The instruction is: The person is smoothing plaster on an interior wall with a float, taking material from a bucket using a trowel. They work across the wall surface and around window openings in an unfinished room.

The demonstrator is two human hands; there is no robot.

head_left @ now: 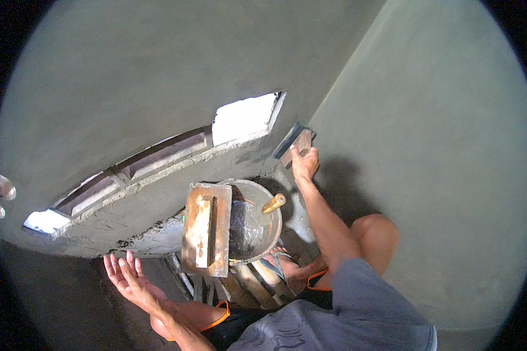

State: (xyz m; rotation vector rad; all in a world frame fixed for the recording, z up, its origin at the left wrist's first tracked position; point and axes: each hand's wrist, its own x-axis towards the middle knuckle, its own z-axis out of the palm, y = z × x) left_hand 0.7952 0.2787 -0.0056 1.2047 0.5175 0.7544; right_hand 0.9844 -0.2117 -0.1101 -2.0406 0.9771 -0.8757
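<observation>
My right hand (305, 165) grips a small hand float (297, 143), a brown block with a dark pad, near the wall corner. The float is close to the plastered wall; whether it touches I cannot tell. My left hand (132, 284) is raised at the lower left, palm up, fingers apart, holding nothing. Between my hands stands a bucket (279, 225) with what looks like water in it. A larger wooden float (221, 234), handle side up, lies across its left rim. A wooden tool handle (273, 203) sticks out over the right rim; the rest is hidden.
The grey plastered left wall (129, 70) has a long window opening (164, 155) with a rough sill. Another plastered wall (439, 146) rises on the right. Wooden slats (240, 289) lie under the bucket. My sandalled foot (281, 263) and bent knees are close beside it.
</observation>
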